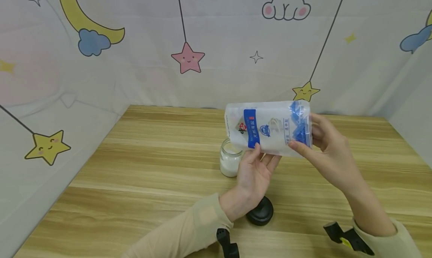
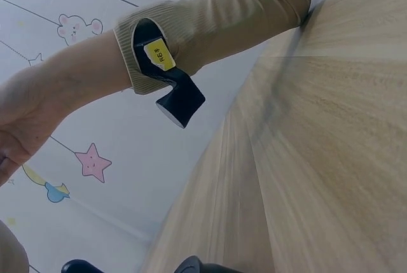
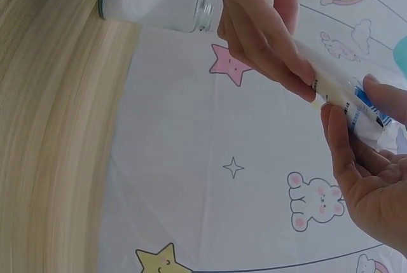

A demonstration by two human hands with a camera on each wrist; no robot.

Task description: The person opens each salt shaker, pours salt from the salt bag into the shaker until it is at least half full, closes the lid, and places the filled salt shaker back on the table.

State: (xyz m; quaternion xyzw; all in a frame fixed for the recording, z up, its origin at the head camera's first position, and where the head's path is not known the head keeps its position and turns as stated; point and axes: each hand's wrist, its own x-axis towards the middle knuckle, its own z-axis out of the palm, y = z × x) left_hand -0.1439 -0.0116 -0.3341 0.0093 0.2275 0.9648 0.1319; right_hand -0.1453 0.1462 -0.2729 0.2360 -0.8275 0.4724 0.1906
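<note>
A white and blue bag of sea salt (image 1: 270, 127) is held sideways above the table by both hands. My left hand (image 1: 254, 175) supports its lower edge, thumb on the printed front and fingers underneath. My right hand (image 1: 329, 151) pinches the bag's right end between thumb and fingers. Behind the bag's left end stands an uncapped glass jar (image 1: 229, 166) with white contents; the bag overlaps its mouth in the head view. In the right wrist view, the left hand (image 3: 267, 37) and right hand (image 3: 375, 177) meet at the salt bag (image 3: 350, 88).
A round black lid (image 1: 260, 212) lies on the wooden table (image 1: 152, 198) below my left wrist. Black wrist cameras sit on both sleeves, the right camera (image 2: 168, 72) carrying a yellow label. A pale curtain (image 1: 219, 33) printed with stars hangs behind the table.
</note>
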